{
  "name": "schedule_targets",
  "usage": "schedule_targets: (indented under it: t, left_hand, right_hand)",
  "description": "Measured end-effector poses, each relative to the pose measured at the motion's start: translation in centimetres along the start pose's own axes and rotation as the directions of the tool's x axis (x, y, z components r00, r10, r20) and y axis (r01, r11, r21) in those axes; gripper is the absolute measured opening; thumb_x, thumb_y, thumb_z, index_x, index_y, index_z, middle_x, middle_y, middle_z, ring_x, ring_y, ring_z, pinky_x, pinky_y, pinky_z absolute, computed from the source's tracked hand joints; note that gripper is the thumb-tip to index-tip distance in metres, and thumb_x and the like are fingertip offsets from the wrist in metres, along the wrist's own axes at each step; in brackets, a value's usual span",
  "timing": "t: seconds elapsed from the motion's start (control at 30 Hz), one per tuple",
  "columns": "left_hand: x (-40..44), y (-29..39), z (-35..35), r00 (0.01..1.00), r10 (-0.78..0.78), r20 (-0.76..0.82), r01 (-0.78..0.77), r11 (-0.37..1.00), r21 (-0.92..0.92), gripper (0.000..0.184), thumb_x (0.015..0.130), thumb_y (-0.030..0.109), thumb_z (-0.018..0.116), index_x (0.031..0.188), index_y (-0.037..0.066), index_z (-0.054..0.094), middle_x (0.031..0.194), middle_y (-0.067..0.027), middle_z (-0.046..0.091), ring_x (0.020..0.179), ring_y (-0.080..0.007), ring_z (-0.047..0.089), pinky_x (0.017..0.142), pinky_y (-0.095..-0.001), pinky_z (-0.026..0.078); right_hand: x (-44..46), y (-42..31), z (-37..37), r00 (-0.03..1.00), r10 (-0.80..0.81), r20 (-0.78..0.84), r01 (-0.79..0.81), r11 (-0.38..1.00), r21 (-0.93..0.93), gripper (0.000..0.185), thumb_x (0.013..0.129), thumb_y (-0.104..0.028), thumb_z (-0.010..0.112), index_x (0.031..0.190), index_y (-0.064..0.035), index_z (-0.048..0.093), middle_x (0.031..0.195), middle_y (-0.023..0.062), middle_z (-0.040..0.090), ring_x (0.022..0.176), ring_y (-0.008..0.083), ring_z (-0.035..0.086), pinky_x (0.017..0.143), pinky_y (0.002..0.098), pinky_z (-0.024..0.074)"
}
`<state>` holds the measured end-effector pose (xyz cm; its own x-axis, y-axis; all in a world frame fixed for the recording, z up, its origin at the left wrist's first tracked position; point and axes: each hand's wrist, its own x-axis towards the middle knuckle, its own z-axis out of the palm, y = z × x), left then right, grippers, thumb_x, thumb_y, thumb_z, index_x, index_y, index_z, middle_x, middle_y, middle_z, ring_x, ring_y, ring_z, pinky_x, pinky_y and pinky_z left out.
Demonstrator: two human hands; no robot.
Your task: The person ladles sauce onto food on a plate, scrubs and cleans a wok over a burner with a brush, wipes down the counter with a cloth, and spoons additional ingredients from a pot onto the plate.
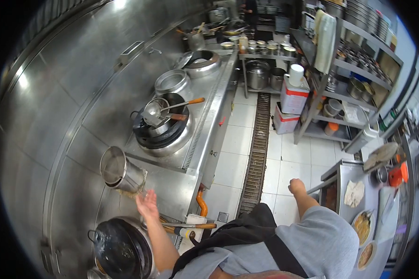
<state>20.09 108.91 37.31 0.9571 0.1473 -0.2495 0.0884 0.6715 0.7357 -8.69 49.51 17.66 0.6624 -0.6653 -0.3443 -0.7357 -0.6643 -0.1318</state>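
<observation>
My left hand (pixel 147 203) is open, palm up with the fingers apart, just below a tall metal strainer pot (pixel 121 171) on the steel counter. Nothing lies in it. Below that hand sits a black wok (pixel 116 249), and wooden-handled tools (pixel 200 226) lie beside the forearm. My right hand (pixel 297 186) hangs over the tiled floor near the corner of the side table, its fingers curled closed with nothing visible in them. Further up the counter, a ladle (pixel 152 109) and a strainer rest on a pot over a stacked black wok (pixel 165 135).
A floor drain grate (pixel 256 158) runs between the stove counter (pixel 172 186) and the right side. White-and-red tins (pixel 294 97) stand by a metal shelf (pixel 351 95). The side table (pixel 354 174) holds a cloth (pixel 354 193) and bowls of food (pixel 362 225). A person (pixel 251 11) stands far back.
</observation>
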Motion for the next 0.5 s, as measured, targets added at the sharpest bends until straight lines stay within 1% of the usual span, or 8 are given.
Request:
schedule_targets:
  t: [0.03, 0.17, 0.23, 0.27, 0.33, 0.37, 0.43, 0.5]
  left_hand:
    - [-3.1, -1.2, 1.5, 0.995, 0.028, -0.094, -0.03, 0.999, -0.022, 0.051, 0.095, 0.044, 0.047, 0.127, 0.005, 0.043, 0.107, -0.018, 0.059, 0.094, -0.0286, 0.062, 0.076, -0.0377, 0.055]
    - [-9.8, -7.6, -0.3, 0.94, -0.251, 0.231, 0.219, 0.963, 0.157, 0.049, 0.098, 0.04, 0.044, 0.132, 0.005, 0.042, 0.097, -0.0132, 0.064, 0.087, -0.0251, 0.065, 0.069, -0.0356, 0.054]
    - [-12.3, -9.4, 0.8, 0.832, -0.438, 0.34, 0.183, 0.796, 0.577, 0.038, 0.097, 0.025, 0.051, 0.128, 0.004, 0.05, 0.094, -0.0097, 0.065, 0.083, -0.0201, 0.066, 0.067, -0.0298, 0.052]
    - [-12.8, -9.7, 1.2, 0.824, -0.452, 0.342, 0.191, 0.789, 0.583, 0.038, 0.097, 0.025, 0.051, 0.128, 0.004, 0.05, 0.094, -0.0097, 0.065, 0.083, -0.0201, 0.066, 0.067, -0.0298, 0.052]
    - [-13.3, -10.5, 2.3, 0.675, -0.441, 0.592, -0.12, 0.726, 0.677, 0.03, 0.092, 0.011, 0.059, 0.121, 0.002, 0.058, 0.093, -0.0067, 0.066, 0.08, -0.0157, 0.066, 0.065, -0.0248, 0.05]
    - [-12.7, -10.4, 2.9, 0.673, -0.453, 0.585, -0.113, 0.718, 0.686, 0.029, 0.089, 0.007, 0.063, 0.117, 0.0, 0.061, 0.094, -0.0059, 0.067, 0.082, -0.0139, 0.066, 0.065, -0.0241, 0.048]
    - [-11.6, -9.3, 4.7, 0.637, -0.408, 0.653, -0.201, 0.73, 0.653, 0.031, 0.09, 0.009, 0.062, 0.119, -0.001, 0.061, 0.093, -0.0057, 0.066, 0.081, -0.0125, 0.065, 0.066, -0.0244, 0.049]
    - [-11.1, -5.5, 9.1, 0.575, -0.24, 0.782, -0.333, 0.805, 0.491, 0.027, 0.09, 0.007, 0.06, 0.116, -0.002, 0.064, 0.092, -0.0068, 0.066, 0.078, -0.0131, 0.062, 0.068, -0.0258, 0.049]
  right_hand:
    - [-0.9, 0.5, 0.2, 0.999, 0.021, -0.024, -0.021, 1.0, 0.018, 0.022, 0.076, -0.018, 0.059, 0.089, -0.0044, 0.071, 0.096, 0.0211, 0.068, 0.092, 0.0359, 0.065, 0.084, 0.0439, 0.053]
    - [-7.3, -1.0, 4.0, 0.994, 0.11, 0.026, -0.112, 0.99, 0.082, 0.024, 0.077, -0.021, 0.061, 0.091, -0.0045, 0.071, 0.097, 0.0205, 0.068, 0.094, 0.0359, 0.065, 0.086, 0.0441, 0.052]
    - [-10.9, -2.6, 8.6, 0.996, 0.019, 0.088, -0.029, 0.993, 0.116, 0.026, 0.077, -0.025, 0.064, 0.091, -0.005, 0.071, 0.098, 0.0189, 0.068, 0.097, 0.0361, 0.064, 0.088, 0.0444, 0.0508]
    - [-13.4, -3.7, 10.3, 0.987, -0.054, 0.151, 0.031, 0.988, 0.153, 0.027, 0.077, -0.027, 0.064, 0.093, -0.0061, 0.071, 0.099, 0.0183, 0.068, 0.097, 0.0359, 0.064, 0.088, 0.0445, 0.0503]
    - [-18.4, -7.2, 10.4, 0.929, -0.241, 0.282, 0.207, 0.968, 0.145, 0.029, 0.078, -0.029, 0.064, 0.097, -0.0082, 0.071, 0.1, 0.0175, 0.068, 0.095, 0.0361, 0.064, 0.087, 0.0448, 0.0502]
    - [-20.5, -8.4, 9.5, 0.866, -0.34, 0.366, 0.325, 0.94, 0.102, 0.03, 0.079, -0.031, 0.064, 0.099, -0.0091, 0.071, 0.099, 0.0175, 0.068, 0.094, 0.0364, 0.064, 0.086, 0.045, 0.0504]
    - [-23.0, -9.7, 5.2, 0.887, -0.396, 0.238, 0.34, 0.909, 0.243, 0.03, 0.081, -0.031, 0.064, 0.101, -0.0099, 0.071, 0.096, 0.0178, 0.069, 0.09, 0.0383, 0.064, 0.084, 0.0448, 0.0511]
    - [-21.4, -9.5, 0.2, 0.978, -0.173, 0.121, 0.129, 0.944, 0.305, 0.023, 0.082, -0.023, 0.062, 0.1, -0.0118, 0.071, 0.094, 0.0159, 0.069, 0.09, 0.0373, 0.065, 0.084, 0.042, 0.0514]
